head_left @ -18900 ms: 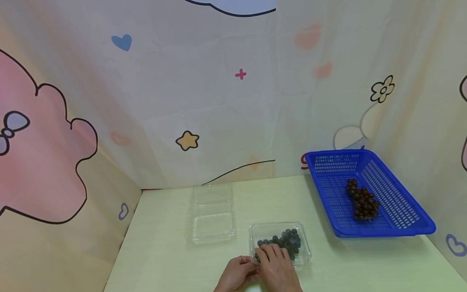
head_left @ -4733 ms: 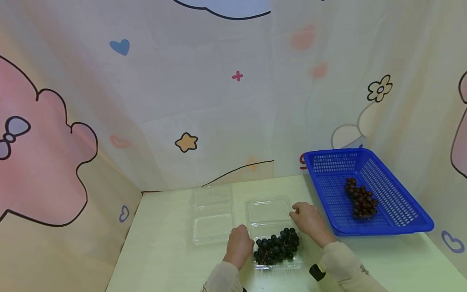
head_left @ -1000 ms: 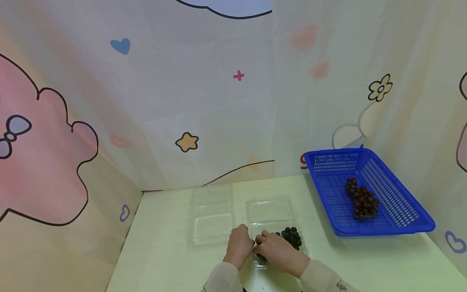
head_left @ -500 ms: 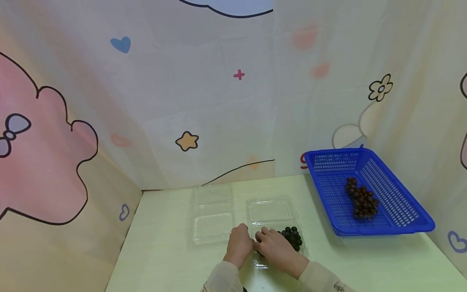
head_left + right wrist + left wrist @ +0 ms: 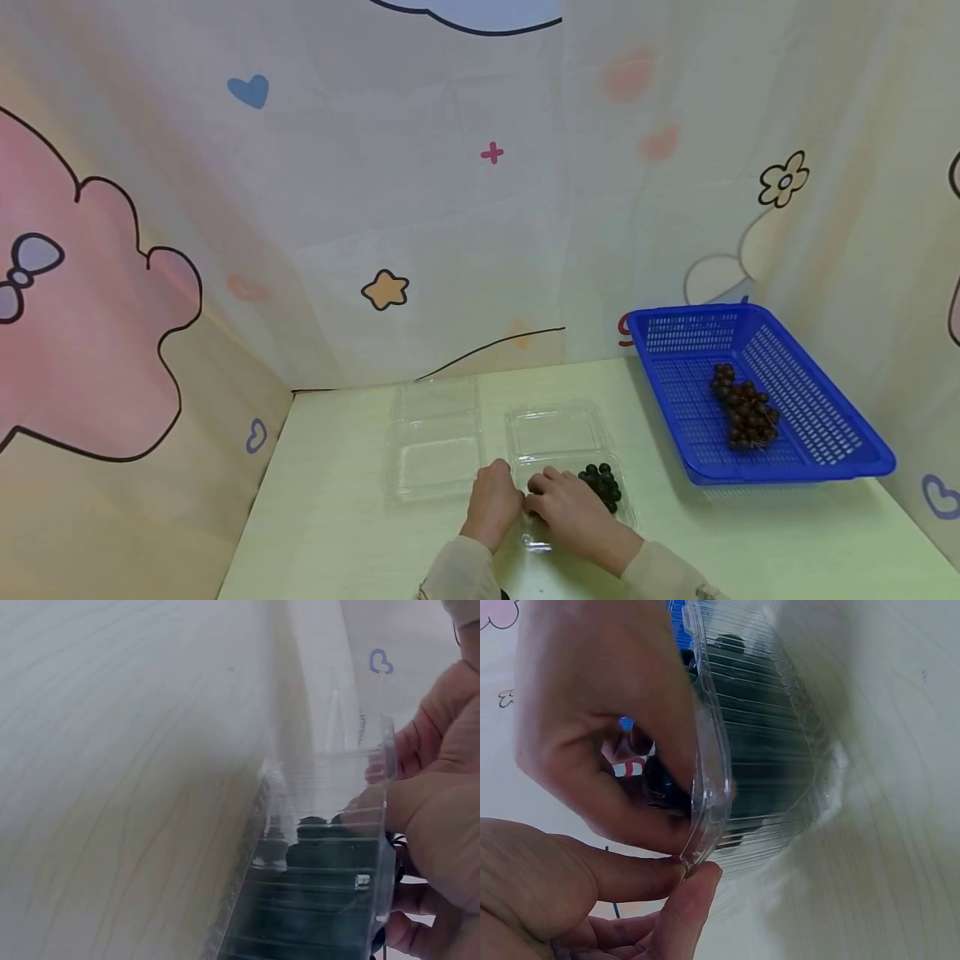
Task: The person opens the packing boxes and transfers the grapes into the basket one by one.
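Observation:
A clear plastic clamshell box [image 5: 536, 542] lies with its lid [image 5: 558, 431] folded back. Inside it is a bunch of dark grapes [image 5: 602, 487], partly covered by my right hand [image 5: 573, 512]. My left hand [image 5: 491, 504] pinches the box's left rim between thumb and forefinger, as the left wrist view shows at the rim corner [image 5: 694, 859]. My right hand's fingers are curled down inside the box around grapes at its left end; their tips are partly hidden. Through the ribbed wall in the right wrist view the grapes [image 5: 315, 877] look dark and blurred.
Left of the box lies a second clear clamshell [image 5: 435, 458], lying open. A blue plastic basket [image 5: 675, 417] at the right holds a reddish-brown bunch of grapes [image 5: 746, 417]. A printed cloth [image 5: 450, 208] hangs behind the pale table [image 5: 322, 517].
The lid, earlier over the grapes, is now folded back. My right hand has moved from beside the lid into the box, and lately shifts only slightly. My left hand stays at the rim.

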### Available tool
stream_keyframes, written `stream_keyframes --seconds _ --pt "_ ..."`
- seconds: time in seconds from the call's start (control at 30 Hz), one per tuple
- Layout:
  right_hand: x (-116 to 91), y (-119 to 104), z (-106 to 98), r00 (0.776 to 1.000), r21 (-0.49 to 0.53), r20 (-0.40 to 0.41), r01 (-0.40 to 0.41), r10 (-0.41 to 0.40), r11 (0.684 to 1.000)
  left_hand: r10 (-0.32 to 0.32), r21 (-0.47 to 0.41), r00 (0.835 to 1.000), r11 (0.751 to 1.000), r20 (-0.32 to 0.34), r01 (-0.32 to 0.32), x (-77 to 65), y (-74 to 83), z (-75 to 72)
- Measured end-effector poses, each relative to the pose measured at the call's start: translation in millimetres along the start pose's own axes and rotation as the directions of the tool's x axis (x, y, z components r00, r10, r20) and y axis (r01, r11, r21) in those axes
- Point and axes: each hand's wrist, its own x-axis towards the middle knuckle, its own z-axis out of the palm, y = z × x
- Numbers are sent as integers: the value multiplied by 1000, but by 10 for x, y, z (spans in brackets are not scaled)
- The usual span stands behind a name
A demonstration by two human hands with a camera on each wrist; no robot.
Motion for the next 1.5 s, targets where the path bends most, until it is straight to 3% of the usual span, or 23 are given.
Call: stream_keyframes --seconds 0.2,0.3,0.53,0.9,1.1,1.5 --pt "-38 30 -8 991 149 -108 -57 73 987 5 7 1000 1000 0 -5 1 2 -5" --pt "-49 29 -18 985 211 -120 -99 126 972 -2 1 1000 1000 15 2 10 7 -4" --pt "-33 -4 -83 959 331 -59 -244 278 912 16 10 1000 1000 11 -16 12 -14 11" --pt "-70 -20 -191 908 453 -5 -371 419 810 17 23 1000 1000 19 -17 7 -12 12" --pt "-85 9 -206 886 518 -38 -378 462 767 15 25 1000 1000 18 -15 9 -4 8" --pt "-135 46 -257 854 613 -120 -337 506 714 35 45 999 998 -13 -34 3 -9 20"
